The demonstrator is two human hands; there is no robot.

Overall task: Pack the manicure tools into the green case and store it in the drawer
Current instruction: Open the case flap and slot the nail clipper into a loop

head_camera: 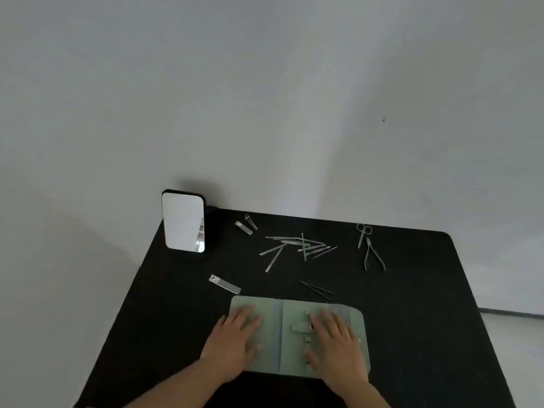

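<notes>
The green case (282,319) lies opened flat on the black table near its front edge. My left hand (232,343) rests flat on its left half and my right hand (335,340) rests flat on its right half, partly covering the tool loops. Behind the case the tools are scattered: a large nail clipper (224,284), black tweezers (316,290), a heap of thin files and picks (297,247), scissors (362,234), cuticle nippers (372,257), and a small clipper (243,227) beside a small folding tool (250,221). No drawer is in view.
A small standing mirror (184,222) in a black frame is at the table's back left corner. The black table (426,304) stands against a plain white wall, with pale floor showing at the far right.
</notes>
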